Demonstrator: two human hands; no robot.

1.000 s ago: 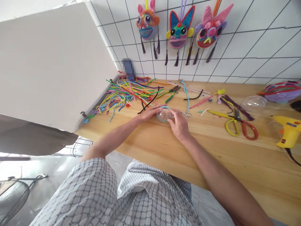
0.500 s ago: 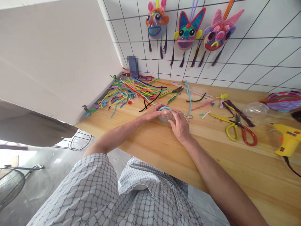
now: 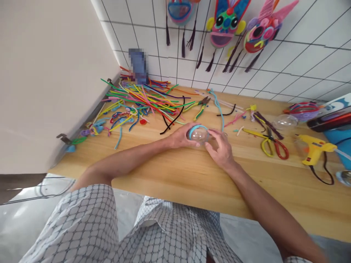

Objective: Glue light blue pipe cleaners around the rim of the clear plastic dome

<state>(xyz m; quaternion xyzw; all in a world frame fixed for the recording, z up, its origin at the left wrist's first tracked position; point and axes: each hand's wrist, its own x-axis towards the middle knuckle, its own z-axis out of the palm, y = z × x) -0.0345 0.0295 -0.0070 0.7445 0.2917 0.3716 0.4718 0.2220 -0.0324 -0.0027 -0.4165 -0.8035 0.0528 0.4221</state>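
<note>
A clear plastic dome [image 3: 199, 135] with a light blue fuzzy ring along its rim is held low over the wooden table [image 3: 170, 171]. My left hand [image 3: 183, 136] curls round its left side, thumb along the near edge. From the right, my right hand [image 3: 220, 147] grips the dome's edge between thumb and fingers. Beyond the hands lie green-handled pliers [image 3: 202, 109] and a twisted light blue pipe cleaner [image 3: 218, 106]. Black pipe cleaners [image 3: 175, 120] cross to the left of them.
Colourful pipe cleaners [image 3: 145, 98] pile up at the back left. To the right are red-and-yellow scissors [image 3: 270, 140], another clear dome [image 3: 285, 122] and a yellow glue gun [image 3: 314, 148] with its cord. Decorated masks [image 3: 226, 27] hang on the tiled wall.
The camera view has shifted, bringing more of the table's right side into sight. The dome is tilted differently between my hands, with its rim ring now toward the back left.
</note>
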